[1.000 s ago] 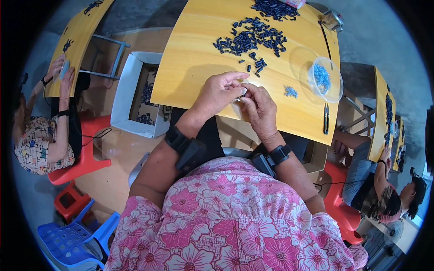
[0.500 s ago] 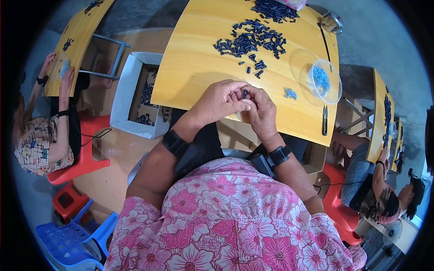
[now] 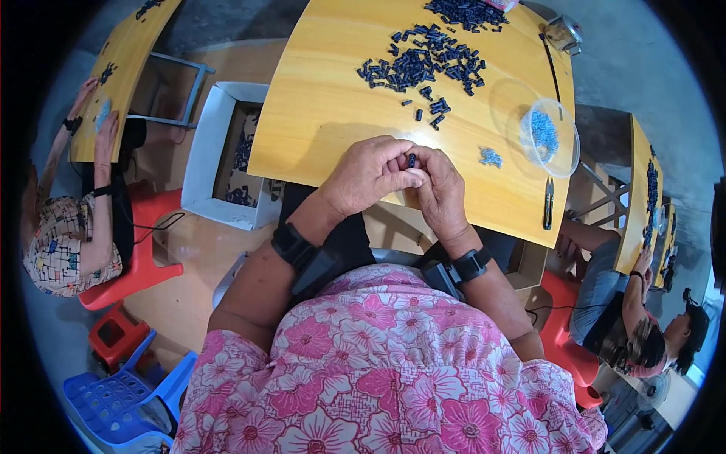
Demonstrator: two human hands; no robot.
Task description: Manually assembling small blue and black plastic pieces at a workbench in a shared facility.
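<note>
Both my hands meet above the near edge of the yellow table. Between their fingertips sits a small black cylindrical part. My left hand has its thumb and fingers closed on it, and my right hand pinches at it from the other side. Fingers cover most of the part. Beyond the hands lies a loose pile of similar black parts, with a few strays nearer me. Right of my hands is a small heap of light blue pieces.
A clear round tub holds more blue pieces. Black snips lie near the table's right edge, a metal tin at the far corner. A white box of black parts stands left. Co-workers sit on both sides.
My hands stay together on the black part with only a slight finger shift. The view has tilted a little, so the table appears slightly displaced.
</note>
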